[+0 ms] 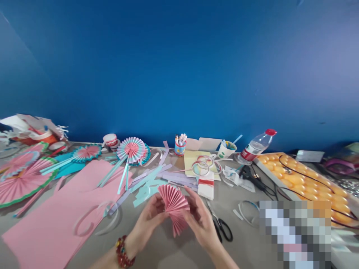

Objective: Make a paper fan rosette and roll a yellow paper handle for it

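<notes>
A pleated pink paper fan (174, 203) is held up between my two hands, its folds spread at the top and again at the bottom. My left hand (151, 215) grips its left side, with a red bead bracelet on the wrist. On the other side my right hand (199, 216) pinches the right edge, thumb in front. Black-handled scissors (223, 226) lie on the table beside my right wrist. Large pink paper sheets (64, 213) spread out to the left. Light blue and lilac paper strips (151, 179) lie just beyond the fan.
Finished paper fans on sticks (131, 149) lie at the back left. A pen cup (180, 147), a paper cup (226, 149) and a bottle with a red cap (256, 147) stand near the blue wall. To the right are cables, a glue gun (249, 175) and an orange bumpy tray (303, 183).
</notes>
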### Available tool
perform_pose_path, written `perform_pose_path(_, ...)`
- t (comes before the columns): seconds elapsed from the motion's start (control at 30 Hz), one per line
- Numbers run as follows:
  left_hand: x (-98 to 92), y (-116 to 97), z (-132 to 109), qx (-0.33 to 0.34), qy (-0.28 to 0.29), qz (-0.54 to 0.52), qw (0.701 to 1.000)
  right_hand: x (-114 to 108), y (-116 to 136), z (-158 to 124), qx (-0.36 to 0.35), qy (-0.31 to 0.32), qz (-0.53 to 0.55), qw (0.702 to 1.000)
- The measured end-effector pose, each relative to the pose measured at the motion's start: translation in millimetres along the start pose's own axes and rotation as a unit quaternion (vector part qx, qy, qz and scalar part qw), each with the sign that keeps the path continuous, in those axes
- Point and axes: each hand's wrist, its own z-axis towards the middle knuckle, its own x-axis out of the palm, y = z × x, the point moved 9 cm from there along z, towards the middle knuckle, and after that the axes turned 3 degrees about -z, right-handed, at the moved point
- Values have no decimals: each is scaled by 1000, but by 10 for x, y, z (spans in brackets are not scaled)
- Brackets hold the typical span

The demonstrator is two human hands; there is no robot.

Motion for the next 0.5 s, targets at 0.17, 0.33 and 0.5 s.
perform_pose_path(0.17, 68, 47, -7, -56, 19, -38, 998, -7, 32, -2, -18, 26, 44, 999)
perform_pose_path(0.33, 34, 77, -14, -68, 16, -78, 994, -39, -81, -20, 23, 5, 98, 995)
perform_pose_path(0.5, 33, 71, -23, -62, 13, -81, 995, -40, -83, -1, 26, 9, 99, 995)
